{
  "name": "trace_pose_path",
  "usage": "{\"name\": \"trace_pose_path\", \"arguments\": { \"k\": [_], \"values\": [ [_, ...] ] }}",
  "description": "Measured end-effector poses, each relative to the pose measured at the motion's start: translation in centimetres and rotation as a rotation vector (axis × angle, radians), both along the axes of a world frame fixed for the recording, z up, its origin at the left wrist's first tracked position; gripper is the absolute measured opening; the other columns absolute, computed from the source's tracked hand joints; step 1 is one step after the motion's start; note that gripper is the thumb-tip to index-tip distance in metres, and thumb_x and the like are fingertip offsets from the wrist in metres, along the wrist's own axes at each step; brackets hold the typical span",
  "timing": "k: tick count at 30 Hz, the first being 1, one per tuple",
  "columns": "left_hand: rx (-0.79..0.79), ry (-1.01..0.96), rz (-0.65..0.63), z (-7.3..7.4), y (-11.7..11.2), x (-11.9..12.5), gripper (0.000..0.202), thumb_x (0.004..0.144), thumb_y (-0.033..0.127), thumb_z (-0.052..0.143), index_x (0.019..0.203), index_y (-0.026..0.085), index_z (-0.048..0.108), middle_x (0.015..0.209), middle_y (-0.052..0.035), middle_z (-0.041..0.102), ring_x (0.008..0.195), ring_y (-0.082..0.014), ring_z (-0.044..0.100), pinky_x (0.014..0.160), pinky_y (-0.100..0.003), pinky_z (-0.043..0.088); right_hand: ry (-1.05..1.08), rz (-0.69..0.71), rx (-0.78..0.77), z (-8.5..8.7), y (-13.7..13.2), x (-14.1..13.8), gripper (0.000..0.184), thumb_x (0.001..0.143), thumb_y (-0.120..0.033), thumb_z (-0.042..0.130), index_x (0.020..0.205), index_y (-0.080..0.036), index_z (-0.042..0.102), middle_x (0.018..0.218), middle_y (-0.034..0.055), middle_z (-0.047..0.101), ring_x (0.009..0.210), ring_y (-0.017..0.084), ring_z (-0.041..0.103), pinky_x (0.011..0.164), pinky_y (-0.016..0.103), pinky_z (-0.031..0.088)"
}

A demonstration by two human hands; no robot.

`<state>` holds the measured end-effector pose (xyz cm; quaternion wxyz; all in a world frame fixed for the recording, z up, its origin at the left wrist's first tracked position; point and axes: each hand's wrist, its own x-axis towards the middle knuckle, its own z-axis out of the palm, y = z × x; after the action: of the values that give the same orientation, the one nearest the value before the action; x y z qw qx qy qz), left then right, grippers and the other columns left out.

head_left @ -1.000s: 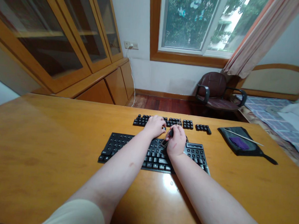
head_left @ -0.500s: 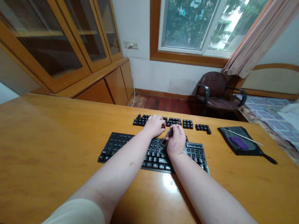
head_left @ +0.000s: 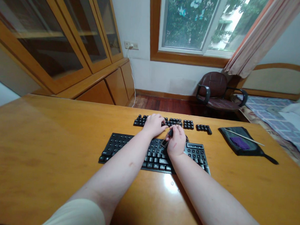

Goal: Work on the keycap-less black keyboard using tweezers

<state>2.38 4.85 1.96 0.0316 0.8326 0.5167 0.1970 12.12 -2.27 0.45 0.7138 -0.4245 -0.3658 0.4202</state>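
Note:
My left hand (head_left: 153, 124) lies over the loose black keycaps (head_left: 175, 121) lined up behind the keyboard. Its thumb stretches to the right, apart from the fingers, and no keycap shows in its grasp. My right hand (head_left: 177, 140) is closed round the black handle of a wire keycap puller (head_left: 171, 132), whose wire loops stick out at both ends. Below both hands sits the black keyboard (head_left: 160, 161). Its upper rows have lost their caps, while caps are still on the lower rows. My forearms cover parts of the keyboard.
On the right of the wooden desk (head_left: 49, 154) lies a black pouch (head_left: 246, 151) with a purple cloth (head_left: 239, 143) and a thin stick (head_left: 244, 136) on it. Separate keycap groups (head_left: 203, 128) stand to the right of the row. A brown armchair (head_left: 213, 90) is beyond the desk.
My left thumb and fingers have parted at the keycap row; a dark keycap seen at the fingertips before no longer shows there. The right hand with the puller has hardly moved.

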Motion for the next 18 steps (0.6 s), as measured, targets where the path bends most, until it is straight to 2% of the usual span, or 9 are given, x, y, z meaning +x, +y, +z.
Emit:
{"name": "trace_pose_path", "arguments": {
  "k": [4,6,8,10,13,15,18],
  "values": [
    [0.072,-0.128,0.069,3.5,-0.4,-1.2,0.023,0.082,0.037,0.05,0.086,0.02,0.065,0.097,-0.0055,0.063,0.095,-0.0219,0.054,0.086,-0.034,0.041,-0.07,0.046,0.009,0.0,-0.3,-0.3,0.021,0.085,-0.037,0.047,0.073,-0.019,0.05,0.055,-0.0067,0.045,0.038,0.007,0.041,0.036,0.018,0.032],
    [-0.016,-0.145,0.063,4.8,-1.2,-2.5,0.021,0.083,0.032,0.047,0.089,0.021,0.065,0.095,-0.0038,0.065,0.089,-0.0197,0.057,0.08,-0.031,0.045,-0.182,0.134,0.013,0.0,-0.5,-0.5,0.02,0.085,-0.037,0.047,0.076,-0.02,0.052,0.059,-0.0053,0.047,0.041,0.007,0.042,0.039,0.02,0.035],
    [-0.119,-0.12,0.031,5.3,-2.7,-4.0,0.021,0.083,0.025,0.045,0.088,0.021,0.066,0.091,-0.0022,0.067,0.085,-0.0184,0.059,0.079,-0.029,0.046,-0.368,0.233,0.041,0.0,-0.8,-0.6,0.019,0.085,-0.036,0.047,0.076,-0.02,0.053,0.061,-0.0041,0.048,0.046,0.009,0.045,0.044,0.021,0.038],
    [-0.182,-0.098,-0.02,4.8,-4.8,-5.5,0.024,0.079,0.016,0.044,0.088,0.021,0.066,0.094,-0.0016,0.067,0.091,-0.0179,0.059,0.083,-0.029,0.045,-0.592,0.29,0.107,0.1,-1.1,-0.7,0.019,0.085,-0.033,0.048,0.073,-0.021,0.054,0.062,-0.0025,0.05,0.053,0.012,0.048,0.052,0.024,0.04],
    [-0.248,-0.088,-0.063,3.2,-8.1,-7.1,0.027,0.075,0.011,0.046,0.091,0.02,0.066,0.096,-0.0028,0.067,0.092,-0.0186,0.059,0.086,-0.03,0.045,-0.823,0.324,0.215,0.4,-1.3,-0.8,0.019,0.086,-0.029,0.047,0.071,-0.021,0.056,0.066,0.0003,0.056,0.065,0.015,0.052,0.062,0.027,0.041],
    [-0.256,-0.119,-0.118,2.1,-9.8,-7.7,0.028,0.073,0.012,0.051,0.096,0.02,0.064,0.1,-0.0033,0.066,0.096,-0.0192,0.057,0.09,-0.031,0.044,-0.87,0.358,0.245,0.5,-1.4,-0.8,0.019,0.086,-0.028,0.047,0.071,-0.021,0.058,0.067,0.001,0.058,0.067,0.016,0.053,0.064,0.027,0.041],
    [-0.218,-0.182,-0.148,0.9,-10.9,-8.0,0.025,0.076,0.025,0.058,0.101,0.021,0.063,0.106,-0.0039,0.064,0.102,-0.02,0.055,0.095,-0.034,0.04,-0.844,0.396,0.218,0.5,-1.3,-0.9,0.02,0.086,-0.028,0.048,0.071,-0.022,0.059,0.063,0.0,0.058,0.062,0.016,0.054,0.061,0.026,0.041]
  ]
}}
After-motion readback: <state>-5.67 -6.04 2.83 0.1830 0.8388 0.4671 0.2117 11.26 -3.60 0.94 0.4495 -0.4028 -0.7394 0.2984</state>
